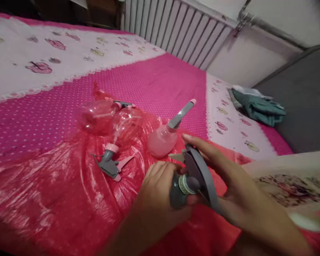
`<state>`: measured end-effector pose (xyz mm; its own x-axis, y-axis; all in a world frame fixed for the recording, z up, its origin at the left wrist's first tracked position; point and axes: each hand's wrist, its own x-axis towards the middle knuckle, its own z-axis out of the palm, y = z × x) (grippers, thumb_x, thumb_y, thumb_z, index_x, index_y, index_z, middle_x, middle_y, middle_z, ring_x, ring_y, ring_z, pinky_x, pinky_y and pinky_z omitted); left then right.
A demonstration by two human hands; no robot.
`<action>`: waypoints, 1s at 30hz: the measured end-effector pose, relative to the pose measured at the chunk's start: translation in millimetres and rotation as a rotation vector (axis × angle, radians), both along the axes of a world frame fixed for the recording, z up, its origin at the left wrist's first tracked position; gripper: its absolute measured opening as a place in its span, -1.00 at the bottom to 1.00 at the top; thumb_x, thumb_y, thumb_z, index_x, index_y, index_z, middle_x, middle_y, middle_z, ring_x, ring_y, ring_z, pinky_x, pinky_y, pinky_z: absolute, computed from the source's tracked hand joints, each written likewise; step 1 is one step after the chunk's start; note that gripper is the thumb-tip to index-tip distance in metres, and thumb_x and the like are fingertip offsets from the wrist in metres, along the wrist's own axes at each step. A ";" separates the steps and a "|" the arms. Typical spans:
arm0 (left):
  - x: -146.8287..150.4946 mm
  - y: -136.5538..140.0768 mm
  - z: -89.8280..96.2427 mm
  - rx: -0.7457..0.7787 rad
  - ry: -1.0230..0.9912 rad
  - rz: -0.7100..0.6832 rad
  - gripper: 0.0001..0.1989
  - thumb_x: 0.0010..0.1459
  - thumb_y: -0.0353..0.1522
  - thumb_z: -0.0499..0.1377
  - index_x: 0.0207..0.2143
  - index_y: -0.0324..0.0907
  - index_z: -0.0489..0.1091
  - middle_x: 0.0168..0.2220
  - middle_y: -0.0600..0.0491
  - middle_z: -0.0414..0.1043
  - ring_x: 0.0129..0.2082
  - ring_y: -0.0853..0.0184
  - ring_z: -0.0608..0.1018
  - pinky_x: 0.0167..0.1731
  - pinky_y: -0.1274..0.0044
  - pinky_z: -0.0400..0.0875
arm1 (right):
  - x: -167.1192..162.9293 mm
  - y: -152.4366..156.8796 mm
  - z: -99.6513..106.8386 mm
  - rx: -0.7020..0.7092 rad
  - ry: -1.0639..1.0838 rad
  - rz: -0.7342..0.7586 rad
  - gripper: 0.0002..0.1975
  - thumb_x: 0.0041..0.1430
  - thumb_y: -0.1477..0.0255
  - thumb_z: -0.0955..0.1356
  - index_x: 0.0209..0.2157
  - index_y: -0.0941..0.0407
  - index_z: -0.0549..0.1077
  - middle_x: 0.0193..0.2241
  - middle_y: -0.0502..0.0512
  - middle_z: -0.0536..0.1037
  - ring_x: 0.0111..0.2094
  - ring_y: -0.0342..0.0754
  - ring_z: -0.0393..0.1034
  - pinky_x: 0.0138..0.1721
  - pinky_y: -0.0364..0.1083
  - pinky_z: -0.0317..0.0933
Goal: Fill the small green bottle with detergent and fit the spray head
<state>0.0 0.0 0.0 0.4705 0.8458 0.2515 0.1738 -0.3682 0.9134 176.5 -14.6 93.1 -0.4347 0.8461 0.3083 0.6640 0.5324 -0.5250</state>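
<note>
My left hand (160, 188) is wrapped round a dark green spray bottle (176, 195) just below its pale collar. The bottle is tilted, and much of its body is hidden by my fingers. My right hand (238, 181) grips the grey spray head (204, 174) at the bottle's top, with the index finger stretched along it. A pale trigger (177, 156) points left from this head. Just beyond my hands, a clear spray bottle (161, 142) with a grey and pink head stands on red plastic film (69, 199).
Two clear spray bottles, one at the back (97, 117) and one in front (128, 124), lie to the left on the film. A pink dotted bedspread (149, 81) spreads beneath. Folded dark green cloth (258, 106) lies at right by a grey panel (301, 99). A white radiator (173, 28) stands behind.
</note>
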 end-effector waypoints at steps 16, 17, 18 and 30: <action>-1.3 -1.0 4.1 0.099 -0.049 -0.013 -0.97 0.18 -0.36 0.22 -0.30 -0.03 0.43 -0.13 -0.01 0.60 -0.14 0.03 0.58 -0.16 0.20 0.54 | 8.9 -25.8 10.0 -0.090 -0.205 0.024 -0.31 0.55 0.41 0.25 0.50 -0.42 -0.05 0.33 -0.47 0.23 0.31 -0.56 0.23 0.32 -0.54 -0.02; -1.5 -1.1 3.5 0.095 -0.044 -0.007 -0.96 0.18 -0.36 0.22 -0.29 -0.03 0.44 -0.14 -0.01 0.60 -0.14 0.03 0.58 -0.15 0.19 0.54 | 7.4 -24.7 10.5 -0.094 -0.199 0.015 -0.32 0.55 0.41 0.26 0.49 -0.42 -0.03 0.31 -0.47 0.26 0.28 -0.57 0.25 0.31 -0.56 -0.02; -1.8 -1.0 2.8 0.090 -0.044 -0.002 -0.93 0.19 -0.34 0.23 -0.24 -0.03 0.45 -0.13 -0.01 0.60 -0.14 0.03 0.58 -0.14 0.18 0.54 | 5.4 -23.0 11.0 -0.096 -0.186 0.001 -0.32 0.52 0.41 0.29 0.48 -0.40 0.01 0.29 -0.45 0.30 0.26 -0.58 0.28 0.30 -0.57 -0.02; -1.2 0.5 -10.3 0.139 -0.022 0.003 -0.81 0.33 -0.17 0.23 -0.12 -0.06 0.38 -0.18 0.02 0.55 -0.20 0.10 0.56 -0.20 0.26 0.39 | -5.4 -15.3 16.1 -0.157 0.051 0.026 -0.72 0.41 0.58 0.30 0.00 -0.06 0.47 0.05 -0.22 0.47 0.11 -0.44 0.40 0.18 -0.50 0.24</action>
<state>-1.2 0.5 -10.3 0.4612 0.8035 0.3764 0.1552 -0.4908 0.8573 171.1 -29.9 109.3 -0.4442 0.8745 0.1948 0.6218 0.4574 -0.6357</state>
